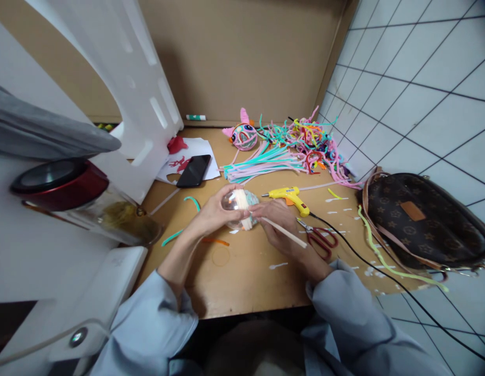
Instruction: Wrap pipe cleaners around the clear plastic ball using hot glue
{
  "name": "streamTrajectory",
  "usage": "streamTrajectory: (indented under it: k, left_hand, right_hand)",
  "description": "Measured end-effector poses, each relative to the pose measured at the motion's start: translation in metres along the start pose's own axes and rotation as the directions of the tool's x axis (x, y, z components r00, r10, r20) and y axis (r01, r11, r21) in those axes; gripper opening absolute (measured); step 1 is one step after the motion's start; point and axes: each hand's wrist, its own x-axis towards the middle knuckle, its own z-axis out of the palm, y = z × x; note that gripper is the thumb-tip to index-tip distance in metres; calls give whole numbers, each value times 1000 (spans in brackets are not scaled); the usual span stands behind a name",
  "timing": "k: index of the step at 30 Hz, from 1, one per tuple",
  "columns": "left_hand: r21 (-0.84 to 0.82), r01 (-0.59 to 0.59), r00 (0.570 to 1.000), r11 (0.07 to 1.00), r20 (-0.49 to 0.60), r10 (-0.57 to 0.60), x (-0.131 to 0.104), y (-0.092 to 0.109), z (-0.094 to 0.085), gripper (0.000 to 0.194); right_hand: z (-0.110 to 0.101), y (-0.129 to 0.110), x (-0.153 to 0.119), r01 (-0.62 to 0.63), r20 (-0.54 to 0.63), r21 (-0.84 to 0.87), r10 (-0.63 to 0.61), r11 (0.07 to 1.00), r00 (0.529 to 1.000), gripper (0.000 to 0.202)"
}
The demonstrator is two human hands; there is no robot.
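Observation:
A clear plastic ball (229, 201), partly wrapped with cream and teal pipe cleaners, is held just above the table. My left hand (219, 211) is closed around its left side, thumb across the front. On the right, my right hand (279, 222) pinches a cream pipe cleaner (287, 233) against the ball; its free end sticks out toward the lower right. Beyond my right hand lies a yellow glue gun (290, 197), nozzle pointing left. Red-handled scissors (320, 240) rest beside my right wrist. Teal pipe cleaner pieces (172, 237) and an orange one (215, 241) lie near my left forearm.
Behind are a finished-looking pink-eared ball (244, 137), bundled pipe cleaners (261, 166) and a tangled heap (305, 137). A black phone (194, 171) lies on paper. A brown bag (426, 219) stands right, a bottle (120, 214) left. The glue gun's cord (355, 256) runs off right.

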Motion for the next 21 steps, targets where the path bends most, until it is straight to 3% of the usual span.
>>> streamTrajectory:
  k: [10,21]
  left_hand:
    - [-10,-17,1000,1000,21,17,2,-6,-1,78]
    - [71,-73,997,995,27,71,2,-8,-3,75]
  right_hand:
    - [1,4,-3,-23,70,39,20,999,997,26]
    - [2,4,-3,-49,61,43,46,998,997,25]
